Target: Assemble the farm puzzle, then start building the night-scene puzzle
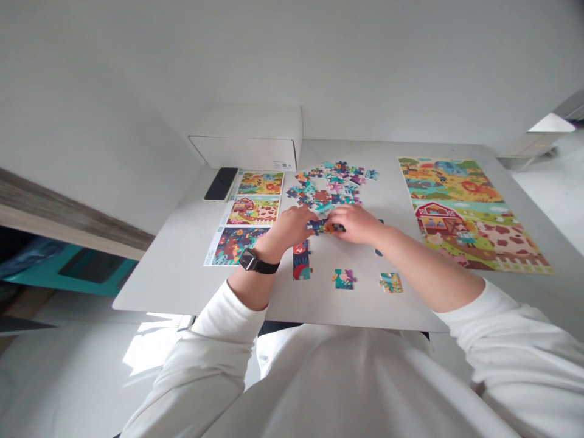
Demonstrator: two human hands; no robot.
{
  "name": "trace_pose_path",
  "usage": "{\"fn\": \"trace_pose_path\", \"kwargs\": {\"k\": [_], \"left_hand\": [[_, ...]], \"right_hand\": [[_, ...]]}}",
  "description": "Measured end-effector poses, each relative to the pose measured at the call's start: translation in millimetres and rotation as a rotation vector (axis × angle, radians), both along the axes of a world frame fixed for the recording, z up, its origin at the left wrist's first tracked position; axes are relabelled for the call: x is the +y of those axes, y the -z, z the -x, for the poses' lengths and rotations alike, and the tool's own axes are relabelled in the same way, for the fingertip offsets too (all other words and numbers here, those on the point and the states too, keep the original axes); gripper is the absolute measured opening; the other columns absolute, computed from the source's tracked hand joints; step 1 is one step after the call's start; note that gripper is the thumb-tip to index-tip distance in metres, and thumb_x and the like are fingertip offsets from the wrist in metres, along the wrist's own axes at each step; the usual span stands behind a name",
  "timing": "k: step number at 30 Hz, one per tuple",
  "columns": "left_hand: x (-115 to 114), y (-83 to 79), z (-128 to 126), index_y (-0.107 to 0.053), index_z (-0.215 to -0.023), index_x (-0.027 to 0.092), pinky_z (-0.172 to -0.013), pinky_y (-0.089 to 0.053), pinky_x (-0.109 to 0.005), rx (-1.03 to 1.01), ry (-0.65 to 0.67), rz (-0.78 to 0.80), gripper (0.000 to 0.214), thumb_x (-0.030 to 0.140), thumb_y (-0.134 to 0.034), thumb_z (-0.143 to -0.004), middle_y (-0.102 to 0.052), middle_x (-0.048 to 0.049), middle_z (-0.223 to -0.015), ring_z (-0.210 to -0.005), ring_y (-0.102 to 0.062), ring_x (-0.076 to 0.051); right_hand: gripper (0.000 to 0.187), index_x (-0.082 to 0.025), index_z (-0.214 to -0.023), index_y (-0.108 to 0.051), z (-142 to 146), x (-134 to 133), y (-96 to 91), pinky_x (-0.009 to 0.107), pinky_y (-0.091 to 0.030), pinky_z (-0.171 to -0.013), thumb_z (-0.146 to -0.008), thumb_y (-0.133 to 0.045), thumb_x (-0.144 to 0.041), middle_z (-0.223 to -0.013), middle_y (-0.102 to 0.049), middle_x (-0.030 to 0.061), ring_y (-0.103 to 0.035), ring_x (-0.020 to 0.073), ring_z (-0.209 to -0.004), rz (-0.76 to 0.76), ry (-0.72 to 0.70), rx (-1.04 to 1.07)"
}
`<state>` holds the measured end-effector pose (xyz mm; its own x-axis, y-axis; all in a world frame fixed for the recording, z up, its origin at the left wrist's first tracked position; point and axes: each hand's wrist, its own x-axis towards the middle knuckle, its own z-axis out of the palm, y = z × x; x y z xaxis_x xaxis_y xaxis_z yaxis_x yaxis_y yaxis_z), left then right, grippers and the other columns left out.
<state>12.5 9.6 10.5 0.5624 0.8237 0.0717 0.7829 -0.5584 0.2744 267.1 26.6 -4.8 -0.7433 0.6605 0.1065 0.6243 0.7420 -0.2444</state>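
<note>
My left hand (292,227) and my right hand (354,221) meet at a short row of dark blue puzzle pieces (318,227) on the table. The left fingers are bent and press on the row's left end. My right fingers pinch a puzzle piece with yellow and dark blue on it at the right end; the hand partly hides it. Below my left hand, joined red and blue pieces (302,264) form a vertical strip. A teal and purple piece (344,279) and a teal and yellow piece (390,283) lie nearer to me. Past my hands spreads a pile of loose pieces (335,187).
A picture sheet (253,211) with three scenes lies left, below a black phone (222,184). A white box (244,152) stands at the back against the wall. Two finished puzzles, a safari (451,180) and a farm (481,236), lie at the right of the table (173,274).
</note>
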Motion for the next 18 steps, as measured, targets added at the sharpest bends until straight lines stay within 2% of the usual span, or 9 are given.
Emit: {"fn": "trace_pose_path", "kwargs": {"k": [8,18], "left_hand": [[-1.8,-2.2,1.0,-0.080,-0.122,0.023,-0.111,-0.055,-0.042,0.016,-0.017,0.006,0.033,0.020,-0.073,-0.090,-0.077,-0.0105,-0.130,-0.126,-0.071,-0.032],[-1.3,-0.9,0.2,-0.080,-0.124,0.023,-0.106,-0.058,-0.041,0.049,-0.023,-0.020,0.033,0.021,-0.075,-0.091,-0.078,-0.0093,-0.127,-0.121,-0.073,-0.032]], "right_hand": [[0.024,-0.025,-0.111,-0.084,-2.1,-0.9,-1.8,0.046,-0.050,-0.104,-0.089,-0.078,-0.019,-0.115,-0.080,0.0084,-0.070,0.0312,-0.115,-0.008,0.034,-0.013],[0.030,-0.022,-0.117,-0.084,-4.0,-1.2,-5.0,0.046,-0.048,-0.102,-0.090,-0.074,-0.014,-0.123,-0.081,0.0096,-0.069,0.0326,-0.119,-0.032,-0.016,-0.068]]}}
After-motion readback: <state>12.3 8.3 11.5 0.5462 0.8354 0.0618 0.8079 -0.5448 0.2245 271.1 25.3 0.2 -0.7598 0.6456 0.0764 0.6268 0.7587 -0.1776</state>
